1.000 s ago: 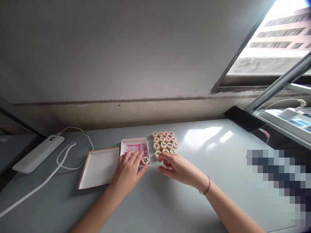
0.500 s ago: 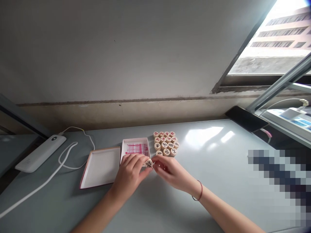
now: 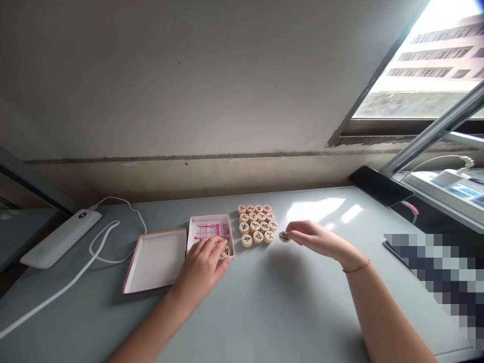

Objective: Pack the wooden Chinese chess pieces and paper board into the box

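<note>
At the bottom of the frame, the smooth grey counter point(image 3: 249, 317) gave open room between the left hand point(image 3: 197, 264) and the right hand point(image 3: 319, 241). Left of the centre, the left hand reached over the near edge of a shallow white open box point(image 3: 191, 227), whose low walls limited its space. Its thumb and forefinger were beside a round wooden piece point(image 3: 226, 251) with a black character, inside the near right corner of the box; I could not tell if this grip was closed on it. A second shallow tray point(image 3: 157, 257), pale inside and with thin straight rims, lay just to the left of the box.

Right of the centre, the grip of the right hand was clamped on another piece point(image 3: 284, 236), a disc with its dark character facing the camera. This disc was apart from the nearest corner of the block of wooden pieces point(image 3: 261, 217), which stood in four close rows, the red characters farther and the black ones nearer. To the right of the block, the counter had room up to its right edge.

Farther, the straight back edge of the counter ran along the rough, plain wall point(image 3: 181, 101), and a window point(image 3: 423, 96) filled the upper right.
</note>
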`<action>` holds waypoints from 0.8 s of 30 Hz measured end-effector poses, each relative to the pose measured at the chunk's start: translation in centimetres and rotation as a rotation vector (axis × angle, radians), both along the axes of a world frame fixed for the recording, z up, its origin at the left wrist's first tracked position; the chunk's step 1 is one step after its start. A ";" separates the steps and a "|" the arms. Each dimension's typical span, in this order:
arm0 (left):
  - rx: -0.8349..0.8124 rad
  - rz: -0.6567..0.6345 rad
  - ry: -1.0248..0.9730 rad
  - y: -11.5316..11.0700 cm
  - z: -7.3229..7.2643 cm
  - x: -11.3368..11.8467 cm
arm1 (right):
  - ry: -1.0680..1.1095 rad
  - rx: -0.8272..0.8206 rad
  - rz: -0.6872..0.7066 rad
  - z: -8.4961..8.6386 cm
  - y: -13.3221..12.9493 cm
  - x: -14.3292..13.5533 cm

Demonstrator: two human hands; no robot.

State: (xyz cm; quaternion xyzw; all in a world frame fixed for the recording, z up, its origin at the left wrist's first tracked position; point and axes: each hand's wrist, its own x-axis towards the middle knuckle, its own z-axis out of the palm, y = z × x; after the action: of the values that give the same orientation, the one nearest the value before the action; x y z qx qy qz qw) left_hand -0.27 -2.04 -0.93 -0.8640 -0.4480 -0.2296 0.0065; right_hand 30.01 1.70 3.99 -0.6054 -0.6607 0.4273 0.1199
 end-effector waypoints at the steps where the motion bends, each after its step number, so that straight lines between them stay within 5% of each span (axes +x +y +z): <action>1: -0.006 0.012 0.019 0.1 -0.1 0.0 | -0.063 -0.051 0.001 -0.4 0.3 0.5; 5: -0.022 0.049 0.076 0.1 -0.6 0.2 | -0.193 -0.119 0.022 -1.7 0.7 0.2; 13: -0.055 0.079 0.050 0.0 -0.5 0.5 | -0.307 -0.004 0.007 -1.7 0.5 -1.0; 19: -0.140 0.083 -0.045 -0.1 0.2 0.7 | -0.097 0.107 0.055 -0.9 0.0 -1.6; 24: -0.132 0.085 -0.115 -0.1 0.5 0.9 | 0.151 0.149 0.224 -0.3 -1.5 -5.1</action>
State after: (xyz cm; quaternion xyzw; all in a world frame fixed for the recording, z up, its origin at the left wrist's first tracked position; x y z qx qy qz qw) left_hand 0.66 -2.12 -0.45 -0.8282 -0.4980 -0.2483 -0.0666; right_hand 24.95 0.15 3.72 -0.4835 -0.7429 0.4323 0.1655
